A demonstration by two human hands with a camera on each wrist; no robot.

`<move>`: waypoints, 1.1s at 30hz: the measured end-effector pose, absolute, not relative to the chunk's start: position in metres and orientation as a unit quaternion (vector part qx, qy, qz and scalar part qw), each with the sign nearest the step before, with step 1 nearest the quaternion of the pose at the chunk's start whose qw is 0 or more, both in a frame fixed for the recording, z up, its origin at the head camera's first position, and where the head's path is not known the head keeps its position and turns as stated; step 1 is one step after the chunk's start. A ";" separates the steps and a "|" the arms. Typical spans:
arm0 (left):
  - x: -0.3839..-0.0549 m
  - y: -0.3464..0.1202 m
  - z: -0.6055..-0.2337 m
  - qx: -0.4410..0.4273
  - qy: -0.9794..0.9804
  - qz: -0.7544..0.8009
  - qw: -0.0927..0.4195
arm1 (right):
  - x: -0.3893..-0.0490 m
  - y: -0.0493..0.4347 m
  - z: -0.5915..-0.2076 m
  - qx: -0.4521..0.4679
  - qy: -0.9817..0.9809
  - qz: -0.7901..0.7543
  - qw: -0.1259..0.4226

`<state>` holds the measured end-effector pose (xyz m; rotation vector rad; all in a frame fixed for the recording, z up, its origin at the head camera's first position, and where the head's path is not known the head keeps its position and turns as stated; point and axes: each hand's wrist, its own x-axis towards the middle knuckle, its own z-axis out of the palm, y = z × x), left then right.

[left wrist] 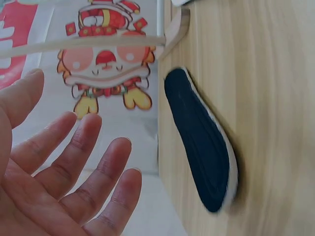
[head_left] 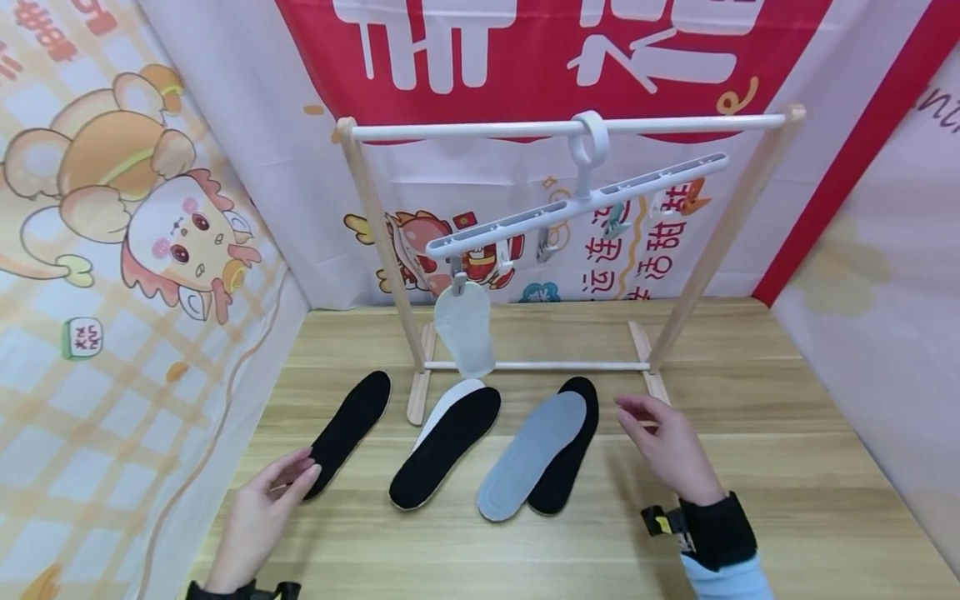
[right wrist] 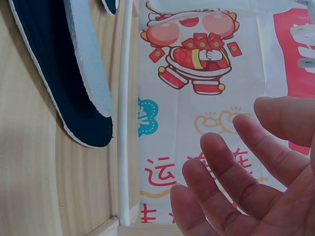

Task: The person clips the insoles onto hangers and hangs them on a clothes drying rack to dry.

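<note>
My left hand [head_left: 258, 508] hovers by the lower end of a black insole [head_left: 348, 437] at the left; in the left wrist view its relaxed fingers are apart from that insole. To the right of the others, my right hand [head_left: 671, 446] is raised with loosely bent fingers and nothing in them. Between the hands, a second black insole [head_left: 442, 454] overlaps a white insole [head_left: 450, 404], and a grey insole [head_left: 528, 462] lies partly over a third black insole [head_left: 573, 450]. A pale translucent insole [head_left: 465, 329] hangs from a grey clip [head_left: 457, 275] on the hanger [head_left: 517, 223].
A wooden rack with a white top bar [head_left: 465, 131] stands at the back of the wooden table [head_left: 772, 483]. The hanger hooks over that bar and tilts, lower at the left; more clips, including a green clip [head_left: 617, 221] and an orange clip [head_left: 693, 197], hang along it. Printed cloth surrounds the table.
</note>
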<state>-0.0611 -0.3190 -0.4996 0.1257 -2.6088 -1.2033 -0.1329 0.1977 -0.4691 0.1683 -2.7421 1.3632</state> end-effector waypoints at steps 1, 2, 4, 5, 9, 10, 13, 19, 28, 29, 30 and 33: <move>-0.064 -0.317 -0.501 0.041 -0.900 -0.415 0.129 | -0.133 0.197 -0.469 0.056 -0.894 0.442 0.036; -0.067 -0.314 -0.502 0.038 -0.899 -0.418 0.126 | -0.134 0.196 -0.468 0.057 -0.895 0.441 0.036; -0.075 -0.306 -0.505 0.024 -0.896 -0.426 0.120 | -0.134 0.196 -0.468 0.058 -0.895 0.440 0.037; -0.080 -0.302 -0.505 0.016 -0.892 -0.436 0.116 | -0.134 0.195 -0.467 0.058 -0.895 0.440 0.038; -0.096 -0.284 -0.513 -0.018 -0.874 -0.475 0.103 | -0.134 0.194 -0.468 0.053 -0.894 0.444 0.041; -0.099 -0.280 -0.516 -0.025 -0.870 -0.482 0.099 | -0.133 0.194 -0.468 0.052 -0.894 0.443 0.041; -0.110 -0.272 -0.525 -0.045 -0.866 -0.489 0.093 | -0.134 0.192 -0.470 0.051 -0.894 0.443 0.040; -0.133 -0.261 -0.535 -0.055 -0.869 -0.486 0.072 | -0.136 0.190 -0.470 0.050 -0.894 0.444 0.041; -0.166 -0.231 -0.543 -0.065 -0.878 -0.473 0.035 | -0.144 0.186 -0.461 0.062 -0.895 0.438 0.048; -0.169 -0.227 -0.544 -0.066 -0.880 -0.470 0.030 | -0.146 0.185 -0.459 0.068 -0.894 0.440 0.050; -0.173 -0.223 -0.545 -0.067 -0.883 -0.465 0.025 | -0.149 0.185 -0.457 0.073 -0.893 0.442 0.052; -0.183 -0.210 -0.545 -0.065 -0.892 -0.447 0.004 | -0.156 0.181 -0.449 0.079 -0.892 0.442 0.050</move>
